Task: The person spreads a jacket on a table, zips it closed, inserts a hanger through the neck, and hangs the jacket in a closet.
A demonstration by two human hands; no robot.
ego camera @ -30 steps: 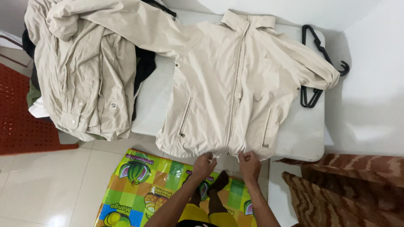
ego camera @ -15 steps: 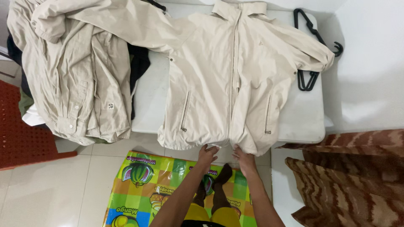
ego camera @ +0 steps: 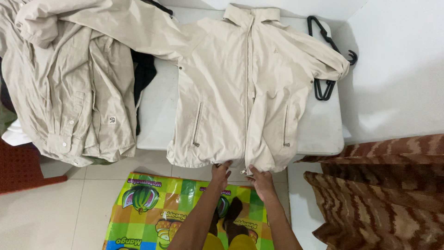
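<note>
— beige cotton zip jacket [ego camera: 240, 88] lies face up on our white plastic worktop [ego camera: 319, 134], collar away from us, hem hanging just over the near edge. compared with a second ago, what has shifted?

— we have drawn the two front panels together. a second ago the hem sat a little bunched with a gap at the zip; now the edges meet down the middle and the bottom looks straighter.

— and our hands?

— both at the hem, either side of the zip's lower end. our left hand [ego camera: 220, 171] is closed in a pinch on the left panel's bottom edge; our right hand [ego camera: 260, 178] is curled shut on the right panel's edge, with the small metal zip pull [ego camera: 242, 171] just between them. we cannot tell whether the pull itself is gripped.

— so where does that leave us?

— we judge the front is lined up, but the zip is not visibly run up yet.

— anything else about?

— a crumpled beige button shirt [ego camera: 69, 92] is heaped on the left over dark clothes, two black plastic hangers [ego camera: 323, 60] lie at the far right corner under a sleeve, and a bright fruit-print mat [ego camera: 152, 203] covers the floor below us.
</note>
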